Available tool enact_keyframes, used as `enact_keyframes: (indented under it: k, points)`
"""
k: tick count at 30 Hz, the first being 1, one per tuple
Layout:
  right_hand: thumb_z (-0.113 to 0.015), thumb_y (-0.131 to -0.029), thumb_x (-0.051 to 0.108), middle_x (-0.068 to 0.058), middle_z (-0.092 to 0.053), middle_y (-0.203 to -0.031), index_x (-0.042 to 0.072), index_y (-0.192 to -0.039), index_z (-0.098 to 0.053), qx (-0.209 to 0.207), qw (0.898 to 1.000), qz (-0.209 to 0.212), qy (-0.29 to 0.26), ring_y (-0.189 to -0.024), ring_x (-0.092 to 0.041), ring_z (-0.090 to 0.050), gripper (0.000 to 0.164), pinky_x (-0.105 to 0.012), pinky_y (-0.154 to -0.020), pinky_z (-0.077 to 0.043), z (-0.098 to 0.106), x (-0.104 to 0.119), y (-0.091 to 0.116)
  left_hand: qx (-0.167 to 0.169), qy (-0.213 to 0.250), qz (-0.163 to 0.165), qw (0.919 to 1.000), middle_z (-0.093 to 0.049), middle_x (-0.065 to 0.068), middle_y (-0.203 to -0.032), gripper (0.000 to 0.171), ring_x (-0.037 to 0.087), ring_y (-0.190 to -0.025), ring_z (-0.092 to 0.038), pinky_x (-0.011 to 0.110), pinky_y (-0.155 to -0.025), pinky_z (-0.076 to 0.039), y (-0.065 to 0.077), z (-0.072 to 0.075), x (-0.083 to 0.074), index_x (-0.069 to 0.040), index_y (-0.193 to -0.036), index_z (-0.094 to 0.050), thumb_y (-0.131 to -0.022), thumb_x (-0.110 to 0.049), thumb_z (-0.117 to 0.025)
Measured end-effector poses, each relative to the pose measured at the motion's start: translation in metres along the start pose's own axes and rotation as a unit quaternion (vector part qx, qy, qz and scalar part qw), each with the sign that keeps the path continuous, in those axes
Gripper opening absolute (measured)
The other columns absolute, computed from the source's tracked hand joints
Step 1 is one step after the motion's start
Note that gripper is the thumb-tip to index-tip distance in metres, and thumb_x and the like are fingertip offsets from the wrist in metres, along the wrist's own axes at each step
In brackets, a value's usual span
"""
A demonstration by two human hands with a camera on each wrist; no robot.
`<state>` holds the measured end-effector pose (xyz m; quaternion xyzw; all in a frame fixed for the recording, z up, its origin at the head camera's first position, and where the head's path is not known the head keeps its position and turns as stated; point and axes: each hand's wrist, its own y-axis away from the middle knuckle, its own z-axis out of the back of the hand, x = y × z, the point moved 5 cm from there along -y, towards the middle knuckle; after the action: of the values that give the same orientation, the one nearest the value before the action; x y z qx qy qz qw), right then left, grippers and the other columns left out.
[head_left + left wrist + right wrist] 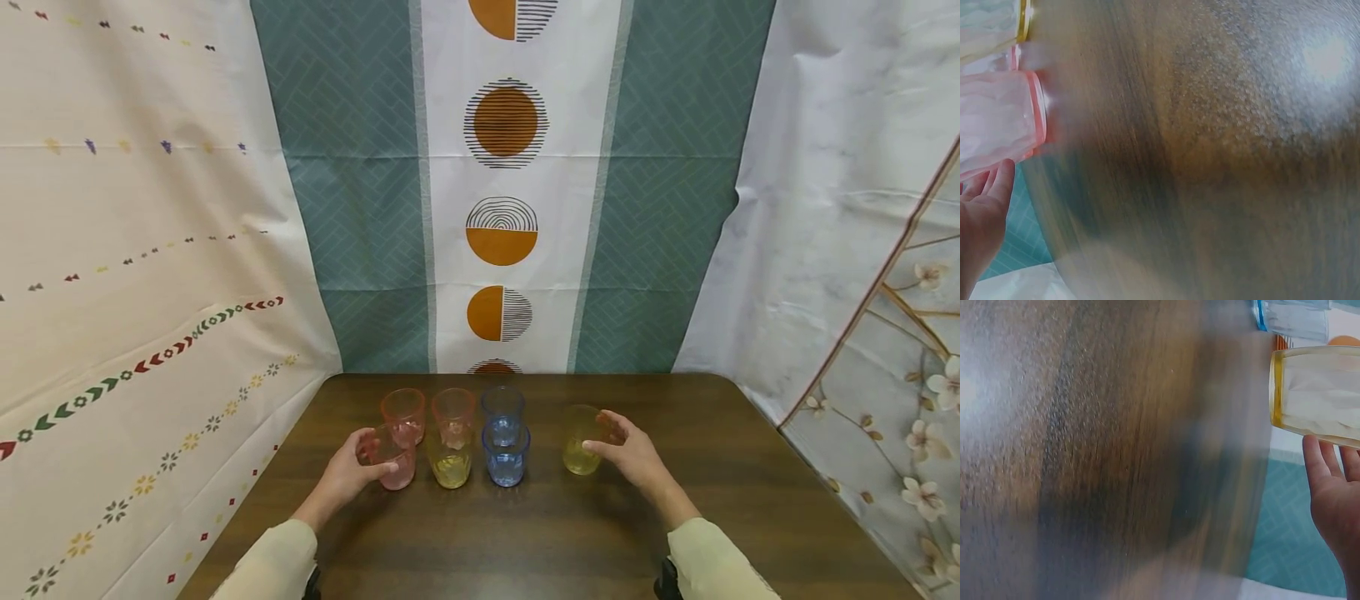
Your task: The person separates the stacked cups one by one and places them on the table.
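Note:
On the left of the table, my left hand point(347, 473) holds a clear pink glass point(397, 468) by its side, thumb in front and fingers behind. The left wrist view shows that pink glass point(997, 119) above the left fingertips point(1005, 169). To the right, my right hand point(637, 457) grips a yellow glass point(581, 457) from its outer side; the right wrist view shows this yellow glass point(1319, 394) close up. Between the hands stand a yellow glass point(452, 471) and a blue glass point(506, 468). Fingers behind the glasses are partly hidden.
Behind the front glasses stand two pink glasses, one at left point(403, 408) and one beside it point(453, 406), and a blue glass point(502, 404). The dark wooden table point(480, 542) ends at a patterned curtain point(360, 250).

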<state>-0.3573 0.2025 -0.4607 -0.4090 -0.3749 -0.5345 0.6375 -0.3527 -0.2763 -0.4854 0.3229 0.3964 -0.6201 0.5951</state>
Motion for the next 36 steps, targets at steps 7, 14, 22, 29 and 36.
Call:
enact_keyframes:
  k: [7,14,22,29,36]
  points:
    - [-0.078,-0.087,0.026,-0.023,-0.042,-0.15,-0.003,-0.149,-0.036,0.002,1.0,0.008,-0.005,-0.137,-0.044,-0.039,0.081,-0.052,-0.106,-0.04,-0.011,0.002,0.0,-0.002,-0.008,-0.003,1.0,-0.054,0.026,-0.137,0.084,0.043,-0.128,-0.048,0.055,-0.103,-0.041,0.001,0.0,-0.002,0.003,-0.142,-0.039,-0.078,-0.021,-0.087]
    - [-0.08,-0.086,0.025,-0.021,-0.044,-0.149,-0.002,-0.149,-0.037,0.005,1.0,0.008,-0.006,-0.137,-0.043,-0.039,0.081,-0.052,-0.107,-0.039,-0.019,-0.003,-0.003,-0.001,-0.003,-0.004,1.0,-0.054,0.026,-0.137,0.084,0.043,-0.129,-0.048,0.055,-0.103,-0.041,0.002,0.0,-0.003,0.003,-0.142,-0.039,-0.078,-0.02,-0.087]
    - [-0.081,-0.084,0.032,-0.022,-0.043,-0.15,-0.001,-0.149,-0.037,0.01,1.0,-0.008,0.008,-0.136,-0.044,-0.04,0.085,-0.055,-0.108,-0.037,-0.025,-0.008,-0.002,-0.002,-0.004,-0.01,0.9999,-0.054,0.026,-0.136,0.083,0.042,-0.128,-0.049,0.054,-0.103,-0.042,0.001,-0.002,-0.001,0.003,-0.142,-0.039,-0.078,-0.02,-0.087]
    - [-0.081,-0.084,0.032,-0.024,-0.043,-0.149,-0.002,-0.149,-0.037,0.011,1.0,-0.002,0.012,-0.135,-0.045,-0.039,0.085,-0.056,-0.108,-0.036,-0.028,-0.011,-0.001,0.002,-0.005,-0.01,0.9999,-0.054,0.026,-0.137,0.085,0.042,-0.129,-0.048,0.054,-0.104,-0.041,0.0,-0.002,0.0,0.003,-0.143,-0.038,-0.078,-0.021,-0.086]
    - [-0.08,-0.085,0.031,-0.024,-0.043,-0.149,-0.002,-0.149,-0.037,0.011,1.0,-0.008,0.015,-0.135,-0.046,-0.04,0.084,-0.056,-0.108,-0.036,-0.032,-0.016,0.001,0.003,-0.006,-0.012,0.9999,-0.054,0.026,-0.136,0.084,0.042,-0.127,-0.05,0.054,-0.103,-0.042,0.001,-0.003,0.0,0.004,-0.144,-0.038,-0.079,-0.019,-0.086]
